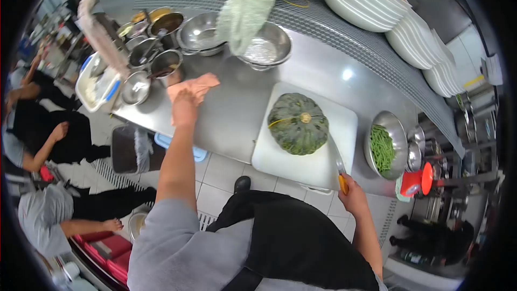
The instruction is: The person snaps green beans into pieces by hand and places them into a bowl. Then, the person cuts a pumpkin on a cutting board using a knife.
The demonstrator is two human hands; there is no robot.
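Note:
My left hand (184, 109) presses on a crumpled orange cloth (201, 87) on the steel counter, near the metal pots; its fingers are partly hidden against the cloth. In my right hand (353, 194) is the yellow handle of a knife (337, 157), its blade pointing away from me over the right part of a white cutting board (264, 145). A whole dark green pumpkin (298, 124) sits on the board, left of the blade, with a yellow band across its left side.
Metal pots (167, 68) and strainers (266, 46) line the counter's back left. A bowl of green beans (382, 148) and a red scale (412, 183) stand at the right. Stacked plates (361, 0) fill the shelf above. Several people stand at the left; a black bin (126, 151) is below.

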